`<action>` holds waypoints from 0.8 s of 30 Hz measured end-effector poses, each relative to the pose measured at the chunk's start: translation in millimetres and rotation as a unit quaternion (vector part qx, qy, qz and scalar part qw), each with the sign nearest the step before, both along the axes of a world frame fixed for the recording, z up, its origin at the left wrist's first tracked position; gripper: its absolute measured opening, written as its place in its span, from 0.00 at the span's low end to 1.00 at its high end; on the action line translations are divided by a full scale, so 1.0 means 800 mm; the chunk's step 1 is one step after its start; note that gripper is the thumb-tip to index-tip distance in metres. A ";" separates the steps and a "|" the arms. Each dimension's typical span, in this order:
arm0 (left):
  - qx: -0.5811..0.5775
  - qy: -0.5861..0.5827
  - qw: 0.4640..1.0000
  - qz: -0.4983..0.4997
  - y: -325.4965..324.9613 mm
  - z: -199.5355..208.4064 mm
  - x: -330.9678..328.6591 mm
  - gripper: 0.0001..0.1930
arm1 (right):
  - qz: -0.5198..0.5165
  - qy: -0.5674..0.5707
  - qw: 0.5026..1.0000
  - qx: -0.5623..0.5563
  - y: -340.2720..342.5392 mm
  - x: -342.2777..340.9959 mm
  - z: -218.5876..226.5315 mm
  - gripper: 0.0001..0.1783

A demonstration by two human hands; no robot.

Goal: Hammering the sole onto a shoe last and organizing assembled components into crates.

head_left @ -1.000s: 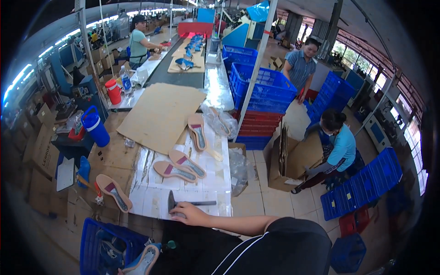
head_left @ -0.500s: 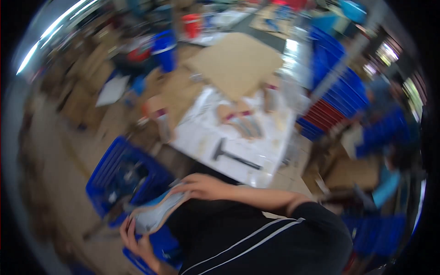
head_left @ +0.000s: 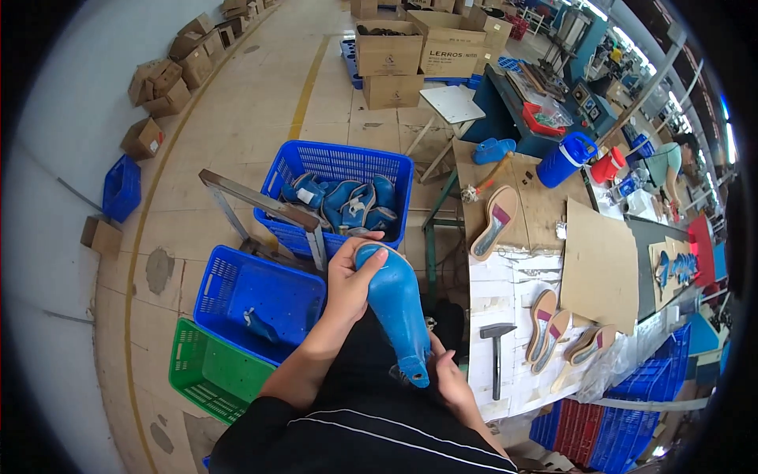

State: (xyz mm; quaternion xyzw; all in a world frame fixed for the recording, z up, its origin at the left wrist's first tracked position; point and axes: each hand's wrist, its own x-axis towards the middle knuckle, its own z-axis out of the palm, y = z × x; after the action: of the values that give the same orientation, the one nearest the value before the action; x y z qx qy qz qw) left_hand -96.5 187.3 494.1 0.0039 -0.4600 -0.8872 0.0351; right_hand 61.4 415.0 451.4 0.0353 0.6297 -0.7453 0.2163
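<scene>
A glossy blue shoe last [head_left: 395,296] is in front of my body, slanting from upper left to lower right. A tan edge shows around its broad toe end, as of an insole against its underside. My left hand [head_left: 354,276] grips that toe end, thumb on top of the blue surface and fingertips curling round the far edge. At the narrow heel end, which has a hole in it, my right hand [head_left: 452,382] closes against the side. Some of its fingers are hidden behind the last.
A blue crate [head_left: 335,154] ahead holds several blue lasts, beside a metal frame [head_left: 264,201]. Another blue crate [head_left: 268,288] and a green crate [head_left: 221,367] stand at left. On the right-hand table lie a hammer [head_left: 497,355], tan insoles [head_left: 541,328] and a cardboard sheet [head_left: 596,265].
My view has swung left from the table towards the crates. The last has turned over: its grey insole side faced up before, and its blue side does now.
</scene>
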 end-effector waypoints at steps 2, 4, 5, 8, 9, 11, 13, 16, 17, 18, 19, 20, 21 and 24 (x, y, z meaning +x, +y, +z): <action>0.010 -0.004 1.000 -0.013 0.000 0.000 -0.006 0.09 | 0.068 0.112 0.988 0.077 -0.001 -0.014 0.039 0.67; 0.020 -0.007 1.000 -0.023 -0.003 0.001 -0.008 0.09 | 0.093 0.165 0.968 0.162 -0.013 -0.034 0.082 0.68; 0.014 -0.013 1.000 -0.017 -0.001 0.000 -0.011 0.10 | 0.111 0.217 0.939 0.244 -0.019 -0.044 0.092 0.71; -0.004 -0.032 0.999 -0.001 -0.007 -0.020 -0.023 0.12 | 0.097 0.187 0.946 0.246 -0.033 -0.068 0.093 0.62; -0.024 -0.044 0.999 0.009 -0.014 -0.033 -0.029 0.13 | 0.097 0.163 0.950 0.250 -0.035 -0.078 0.090 0.59; -0.041 -0.049 0.998 0.009 -0.032 -0.072 -0.043 0.18 | 0.085 0.180 0.953 0.230 -0.041 -0.102 0.077 0.53; -0.111 -0.072 0.991 -0.007 -0.057 -0.123 -0.043 0.22 | 0.025 -0.044 0.997 0.065 -0.054 -0.141 0.070 0.46; -0.241 -0.123 0.956 0.115 -0.088 -0.212 -0.014 0.24 | -0.022 -0.268 0.963 -0.020 -0.069 -0.228 0.024 0.29; -0.327 -0.145 0.918 0.169 -0.105 -0.252 0.002 0.23 | -0.033 -0.309 0.950 -0.028 -0.084 -0.259 0.006 0.27; -0.352 -0.154 0.899 0.210 -0.126 -0.309 0.025 0.22 | 0.013 -0.346 0.938 -0.029 -0.096 -0.293 -0.020 0.28; -0.375 -0.158 0.882 0.238 -0.140 -0.354 0.047 0.21 | 0.044 -0.381 0.923 -0.030 -0.091 -0.331 -0.058 0.28; -0.408 -0.209 0.867 0.196 -0.136 -0.368 0.053 0.21 | 0.013 -0.371 0.928 0.038 -0.058 -0.372 -0.116 0.30; -0.444 -0.277 0.835 0.172 -0.153 -0.388 0.081 0.21 | 0.003 -0.347 0.934 0.088 -0.067 -0.394 -0.137 0.30; -0.465 -0.366 0.776 0.219 -0.206 -0.477 0.175 0.22 | -0.020 -0.298 0.942 0.151 -0.098 -0.486 -0.203 0.32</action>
State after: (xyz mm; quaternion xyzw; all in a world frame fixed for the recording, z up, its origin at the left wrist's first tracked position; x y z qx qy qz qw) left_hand 43.2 22.7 112.8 0.4126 -0.7812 -0.4653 0.0553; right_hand -327.2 337.0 289.2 0.3001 0.6407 -0.6012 0.3714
